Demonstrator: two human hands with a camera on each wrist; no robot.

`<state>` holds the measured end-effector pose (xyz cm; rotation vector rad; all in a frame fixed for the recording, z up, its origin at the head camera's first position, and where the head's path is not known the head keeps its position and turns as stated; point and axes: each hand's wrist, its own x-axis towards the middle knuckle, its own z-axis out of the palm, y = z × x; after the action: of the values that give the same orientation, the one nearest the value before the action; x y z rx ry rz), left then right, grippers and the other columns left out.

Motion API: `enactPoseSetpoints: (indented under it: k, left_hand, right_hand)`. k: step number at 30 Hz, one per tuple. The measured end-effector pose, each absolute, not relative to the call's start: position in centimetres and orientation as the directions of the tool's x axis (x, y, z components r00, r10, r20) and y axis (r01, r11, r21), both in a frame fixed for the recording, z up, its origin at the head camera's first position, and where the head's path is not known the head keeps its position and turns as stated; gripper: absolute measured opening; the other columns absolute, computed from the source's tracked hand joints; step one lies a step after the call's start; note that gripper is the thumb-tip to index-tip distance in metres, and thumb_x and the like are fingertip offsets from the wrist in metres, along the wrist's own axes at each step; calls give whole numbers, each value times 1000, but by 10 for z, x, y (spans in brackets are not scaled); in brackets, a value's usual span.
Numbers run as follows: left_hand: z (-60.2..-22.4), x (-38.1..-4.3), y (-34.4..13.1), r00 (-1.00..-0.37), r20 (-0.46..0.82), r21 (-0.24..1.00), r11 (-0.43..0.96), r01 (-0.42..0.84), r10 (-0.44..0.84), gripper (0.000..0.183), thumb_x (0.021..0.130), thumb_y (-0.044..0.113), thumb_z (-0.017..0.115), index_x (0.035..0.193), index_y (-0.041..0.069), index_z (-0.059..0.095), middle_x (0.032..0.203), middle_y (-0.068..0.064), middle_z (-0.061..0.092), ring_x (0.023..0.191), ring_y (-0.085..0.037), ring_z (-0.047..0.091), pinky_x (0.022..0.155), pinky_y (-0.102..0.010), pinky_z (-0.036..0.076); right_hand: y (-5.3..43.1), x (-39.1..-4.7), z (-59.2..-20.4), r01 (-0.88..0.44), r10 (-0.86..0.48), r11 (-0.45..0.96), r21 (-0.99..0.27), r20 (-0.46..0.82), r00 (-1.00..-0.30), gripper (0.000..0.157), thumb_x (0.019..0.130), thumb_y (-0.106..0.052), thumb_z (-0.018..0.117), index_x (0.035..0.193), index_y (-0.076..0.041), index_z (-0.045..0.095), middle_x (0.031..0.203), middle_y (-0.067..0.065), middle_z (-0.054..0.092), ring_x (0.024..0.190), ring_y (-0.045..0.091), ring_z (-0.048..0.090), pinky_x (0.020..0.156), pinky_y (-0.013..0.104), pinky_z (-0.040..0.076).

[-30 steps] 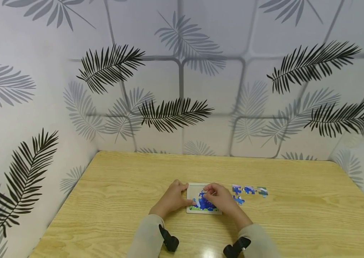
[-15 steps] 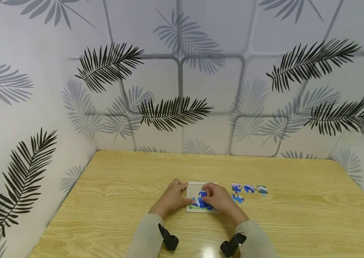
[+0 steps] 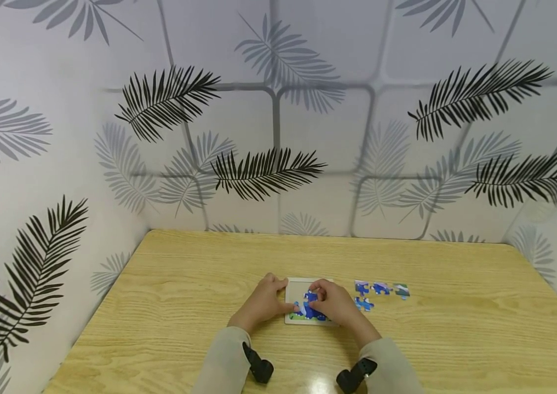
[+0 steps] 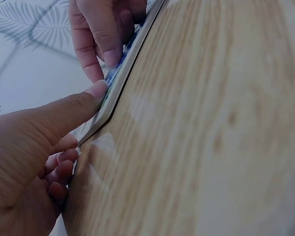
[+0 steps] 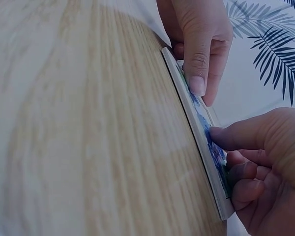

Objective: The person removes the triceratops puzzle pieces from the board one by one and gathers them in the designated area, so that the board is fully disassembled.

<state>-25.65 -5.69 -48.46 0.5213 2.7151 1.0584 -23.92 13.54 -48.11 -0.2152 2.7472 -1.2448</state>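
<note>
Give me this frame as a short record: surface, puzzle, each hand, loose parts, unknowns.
Surface: wood-grain table
Puzzle: shallow jigsaw tray, blue and green picture part-built on the near side, bare at far left
Left hand: grips the tray's left side, thumb on top
Right hand: thumb and index finger at a blue jigsaw piece in the tray
Loose parts: four visible loose jigsaw pieces right of the tray, three in a row, one nearer
Unknown: whether the blue jigsaw piece is fully seated; area under right hand

No words, labels, brands, numbers or signs can be read.
</note>
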Motion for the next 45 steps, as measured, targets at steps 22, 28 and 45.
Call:
enactPoseSetpoints:
  k: [22,28,45]
  left_hand:
    - [-485,-256,-56,-924,-37,677,690,256,380,77,77,33,79,136,-3,47,94,-1,41,86,-16,39,80,-31,37]
    - [-484,-256,-55,-925,-44,682,688,248,377,77,77,33,79,136,-4,47,94,-2,41,86,-17,39,80,-32,37]
    - [-487,-256,-56,-927,-39,694,677,244,373,79,77,33,79,138,-2,44,97,-2,41,89,-17,40,83,-34,38]
  right_hand:
    - [137,-234,-484,-77,-112,550,-832,19,-994,23,87,-1,65,103,-12,53,81,3,52,69,16,47,62,29,39]
    - [137,-233,-483,-42,-61,505,-862,13,-998,18,88,0,63,102,-12,56,81,3,53,71,17,49,64,30,41]
    - [172,-227,-475,10,37,392,-920,5,-999,20,89,1,61,109,-1,59,85,7,54,73,16,49,58,22,40]
